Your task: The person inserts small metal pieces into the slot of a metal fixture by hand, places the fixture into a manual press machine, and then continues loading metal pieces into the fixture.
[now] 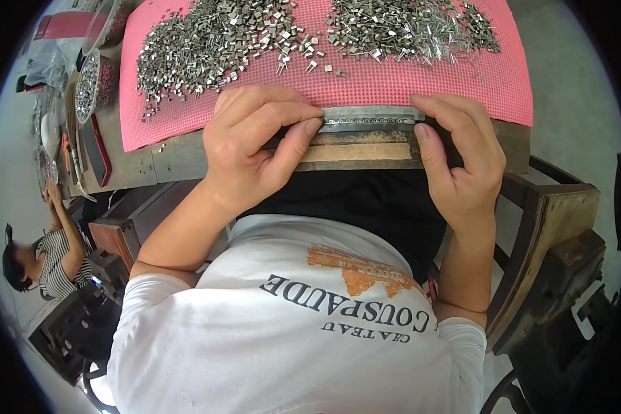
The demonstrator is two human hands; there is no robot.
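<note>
Far left, below our bench level: another person in a striped top (55,259) sits at a separate station, hands raised to their own work. Next along, at the bench's left edge, a clear container of small metal parts (90,83) and a flat red-edged object (96,148) lying on the wood.

The pink mat (421,86) covers most of the bench top. On it, two spreads of small grey metal pieces: a left heap (200,41) of blocky bits, a right heap (407,27) with more pin-like ones. A few strays lie between the heaps and the mat's near edge.

Our left hand (255,145) rests at the mat's near edge, fingers curled, thumb and forefinger pinched on the left end of a narrow grey metal strip (369,119). The strip lies flat along the front edge of the bench, just on the mat's border, above a wooden block (355,148).

Our right hand (462,159) grips the strip's right end, fingers bent over the top, thumb pressed down its near side.

Far right: a dark wooden frame (559,234), well apart from the hands.
</note>
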